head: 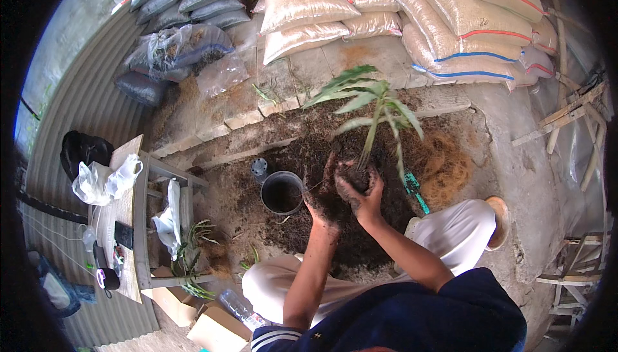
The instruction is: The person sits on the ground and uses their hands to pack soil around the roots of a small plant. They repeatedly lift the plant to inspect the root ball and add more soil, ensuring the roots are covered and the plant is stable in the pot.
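A leafy green plant (pixel 372 140) leans over the soil heap, its long leaves slightly blurred. My right hand (pixel 365 196) is closed around the dark root ball (pixel 358 177) at the base of its stem. Just to the left, my left hand (pixel 320 209) is cupped, thumb and fingers apart, its skin coated with soil. Whether loose soil lies in that palm I cannot tell. Beside the left hand stands a black plastic pot (pixel 282 192), dark inside. Dark potting soil (pixel 359 246) spreads on the ground beneath both hands.
A green hand trowel (pixel 416 192) lies right of the soil, near brown coconut fibre (pixel 442 168). A small grey pot (pixel 259 167) is behind the black one. Stacked sacks (pixel 309 11) line the back. At left are a wooden table (pixel 118 226), cut plants (pixel 193 241) and cardboard boxes (pixel 219 328).
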A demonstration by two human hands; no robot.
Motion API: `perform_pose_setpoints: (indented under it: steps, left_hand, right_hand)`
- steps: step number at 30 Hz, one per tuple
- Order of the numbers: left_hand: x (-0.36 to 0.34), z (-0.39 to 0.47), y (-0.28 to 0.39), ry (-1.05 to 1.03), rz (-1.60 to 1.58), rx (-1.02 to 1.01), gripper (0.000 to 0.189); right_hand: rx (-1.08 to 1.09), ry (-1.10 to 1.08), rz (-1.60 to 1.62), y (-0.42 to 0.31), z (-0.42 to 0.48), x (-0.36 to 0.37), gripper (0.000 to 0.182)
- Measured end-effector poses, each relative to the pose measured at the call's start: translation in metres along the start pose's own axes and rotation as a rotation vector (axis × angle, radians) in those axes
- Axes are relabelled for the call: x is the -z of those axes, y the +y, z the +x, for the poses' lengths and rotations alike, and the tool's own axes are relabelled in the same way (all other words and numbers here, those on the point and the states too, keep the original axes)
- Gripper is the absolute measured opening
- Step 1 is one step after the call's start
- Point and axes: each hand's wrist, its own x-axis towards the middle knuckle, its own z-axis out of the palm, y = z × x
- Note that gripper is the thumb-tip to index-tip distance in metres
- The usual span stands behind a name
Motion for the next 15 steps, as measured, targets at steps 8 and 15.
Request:
perform_pose_setpoints:
  steps: [8, 15]
  left_hand:
    - [0.003, -0.001, 0.005, -0.036, 0.055, -0.174, 0.081]
    - [-0.015, -0.013, 0.016, -0.006, 0.163, -0.198, 0.078]
  right_hand:
    - [-0.005, -0.066, -0.148, -0.006, -0.018, -0.019, 0.041]
    - [0.171, -0.045, -0.212, 0.004, -0.029, -0.027, 0.038]
